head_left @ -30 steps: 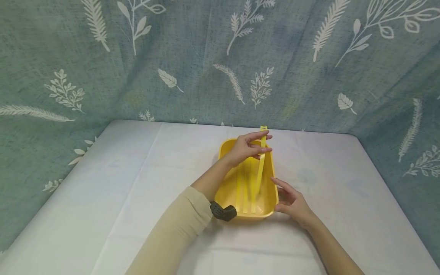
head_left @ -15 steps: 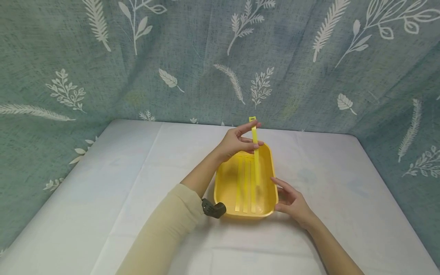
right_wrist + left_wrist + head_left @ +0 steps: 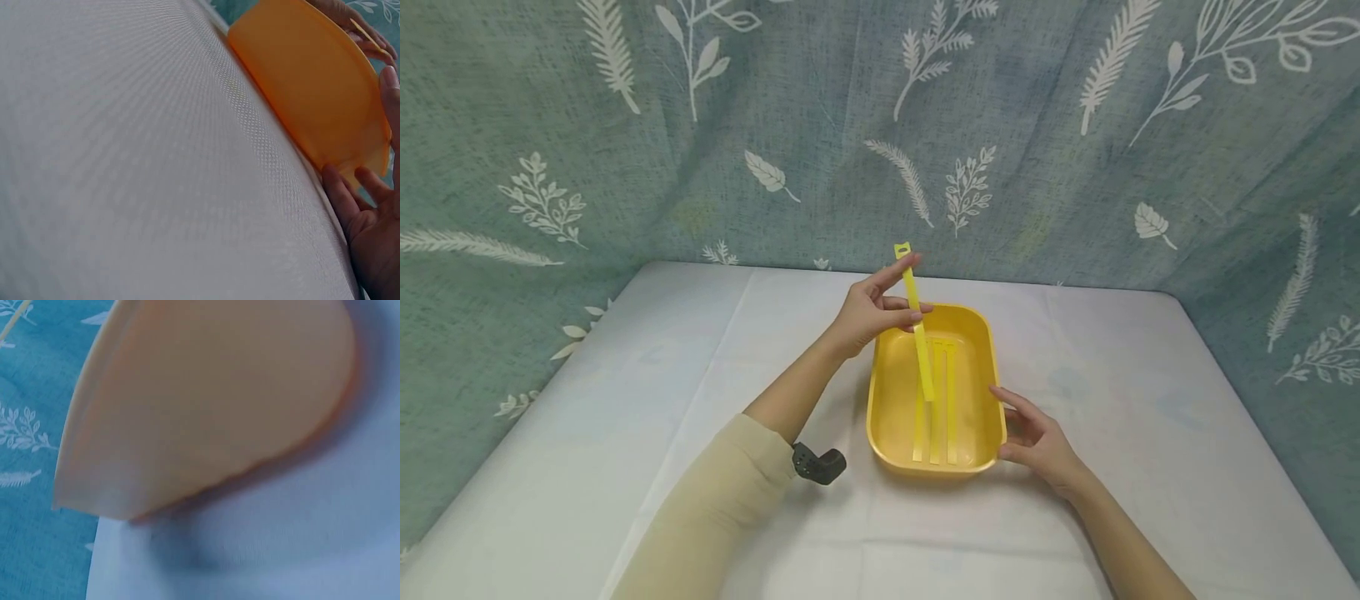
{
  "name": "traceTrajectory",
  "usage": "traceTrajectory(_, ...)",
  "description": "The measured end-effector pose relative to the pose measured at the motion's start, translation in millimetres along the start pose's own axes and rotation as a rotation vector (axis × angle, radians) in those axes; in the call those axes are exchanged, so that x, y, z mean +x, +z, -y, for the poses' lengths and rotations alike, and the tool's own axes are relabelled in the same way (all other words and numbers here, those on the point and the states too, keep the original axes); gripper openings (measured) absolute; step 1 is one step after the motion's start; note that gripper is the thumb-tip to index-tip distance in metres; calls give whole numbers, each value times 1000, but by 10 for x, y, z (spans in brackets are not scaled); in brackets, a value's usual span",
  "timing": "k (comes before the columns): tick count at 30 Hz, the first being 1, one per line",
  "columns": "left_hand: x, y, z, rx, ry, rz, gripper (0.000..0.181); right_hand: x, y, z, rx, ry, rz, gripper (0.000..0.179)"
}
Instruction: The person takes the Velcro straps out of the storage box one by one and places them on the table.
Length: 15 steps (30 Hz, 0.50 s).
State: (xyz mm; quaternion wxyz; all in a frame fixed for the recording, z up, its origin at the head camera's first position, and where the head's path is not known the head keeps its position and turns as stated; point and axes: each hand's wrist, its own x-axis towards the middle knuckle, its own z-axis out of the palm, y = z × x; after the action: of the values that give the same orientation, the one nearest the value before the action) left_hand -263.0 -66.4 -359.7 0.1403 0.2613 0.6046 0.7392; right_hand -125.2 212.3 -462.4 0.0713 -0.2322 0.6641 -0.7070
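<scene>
Aloft, pinched yellow strip (image 3: pixel 924 362) in left hand (image 3: pixel 867 315); right hand (image 3: pixel 1041 446) relaxed against yellow tray (image 3: pixel 892 421).

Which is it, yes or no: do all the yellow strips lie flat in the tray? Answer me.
No, the left grip pinches one yellow strip above the yellow tray.

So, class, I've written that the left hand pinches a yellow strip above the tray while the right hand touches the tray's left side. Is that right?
Not quite: the side is wrong. The right hand touches the right side of the tray, as the head view shows. The left hand does pinch a yellow strip above it.
</scene>
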Motion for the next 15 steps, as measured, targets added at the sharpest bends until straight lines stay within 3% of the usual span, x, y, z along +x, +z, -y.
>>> traceTrajectory(6, -121, -103, -57, 27, 25, 43, 78, -9, -18, 1, -12, 8, -6, 74)
traceTrajectory(15, -361, -302, -127, 104, 15, 52, 79, 1, -5, -6, -4, -2, -4, 73)
